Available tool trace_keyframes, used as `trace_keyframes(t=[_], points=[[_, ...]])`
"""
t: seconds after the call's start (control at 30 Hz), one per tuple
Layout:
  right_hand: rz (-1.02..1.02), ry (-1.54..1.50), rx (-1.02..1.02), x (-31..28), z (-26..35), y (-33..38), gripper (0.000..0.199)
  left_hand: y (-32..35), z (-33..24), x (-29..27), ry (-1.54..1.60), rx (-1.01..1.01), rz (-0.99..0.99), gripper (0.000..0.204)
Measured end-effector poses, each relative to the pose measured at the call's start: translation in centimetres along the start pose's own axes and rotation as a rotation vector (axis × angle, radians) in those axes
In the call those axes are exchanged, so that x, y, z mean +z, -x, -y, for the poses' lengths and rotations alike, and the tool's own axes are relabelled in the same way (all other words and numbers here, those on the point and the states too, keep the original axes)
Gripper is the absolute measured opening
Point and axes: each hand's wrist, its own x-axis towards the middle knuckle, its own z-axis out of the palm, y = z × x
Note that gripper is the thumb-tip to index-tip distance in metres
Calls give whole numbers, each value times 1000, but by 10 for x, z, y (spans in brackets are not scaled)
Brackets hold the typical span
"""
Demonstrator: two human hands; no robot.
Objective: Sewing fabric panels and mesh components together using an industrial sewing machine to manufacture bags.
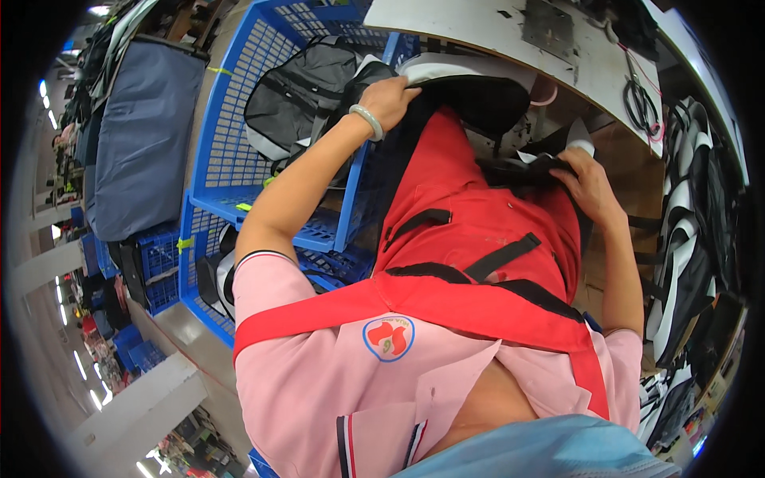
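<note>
Your left hand [390,95] clutched the red bag's [470,231] black top edge, beside the blue crate [231,119]; your right hand [588,185] pinched its black trim near a white tag [580,137].

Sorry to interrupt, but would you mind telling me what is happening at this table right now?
A person in a pink shirt is handling a red and black bag on their lap at a white worktable. The left hand grips its dark upper edge near a blue crate holding a grey bag. The right hand grips black fabric on its far side. Scissors lie on the table.
</note>
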Motion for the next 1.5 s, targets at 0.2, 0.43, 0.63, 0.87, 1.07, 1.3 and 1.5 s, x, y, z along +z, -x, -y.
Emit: trace_keyframes(t=[0.2,0.43,0.63,0.87,1.07,1.3,1.5], points=[[-108,269,-365,-41,92,-17,21,4,-152,-61,198,435,346,42],[-168,206,-456,-129,134,35,25,3,-249,-122,761,425,1029,40],[-117,112,-316,-146,99,32,20,-27,-257,-96,604,554,670,45],[-143,45,-299,-145,76,22,20,37,-218,-59,344,734,-289,31],[-81,47,-339,-134,79,6,23,23,-216,-30,163,676,-558,36],[-108,-21,-416,-151,84,6,26,11,-206,-81,706,424,118,13],[-35,-235,-357,-164,69,-8,28,-20,-209,-113,946,428,280,20]])
